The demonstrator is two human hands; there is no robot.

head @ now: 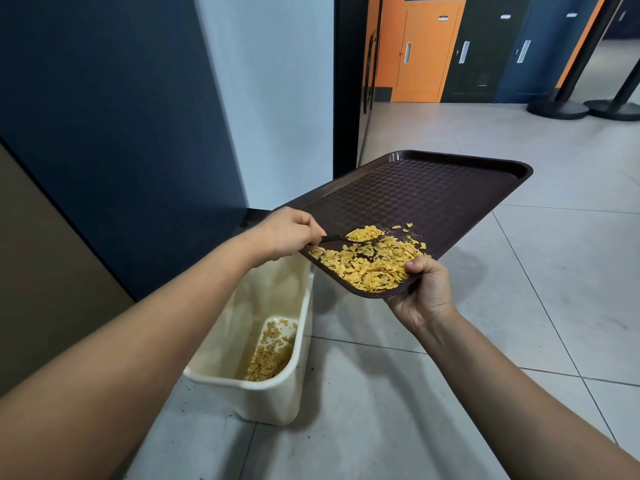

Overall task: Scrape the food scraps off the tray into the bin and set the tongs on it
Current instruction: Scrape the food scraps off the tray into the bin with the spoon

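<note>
I am looking down at my two bare arms over a pale tiled floor (450,341). My right hand (424,292) is gripping the near corner of the dark brown tray (433,192), thumb curled over the rim and fingers underneath, and the tray is tilting down toward that near end. My left hand (289,233) is closing round the handle of the black tongs (341,238), whose working end is lying among the scraps; whether the tongs' arms are together or apart I cannot tell. The yellow food scraps (372,266) are piling up at the low near corner of the tray, right beside my right thumb, with a few crumbs scattered higher on the textured surface. The cream bin (273,393) is standing on the floor below and to the left of the tray's low edge, next to a dark blue wall (114,116). More yellow scraps are lying in the bottom of the bin. Beyond the tray, orange and dark doors (429,46) are showing across the floor, and two black post bases (585,107) are standing at the far right.
</note>
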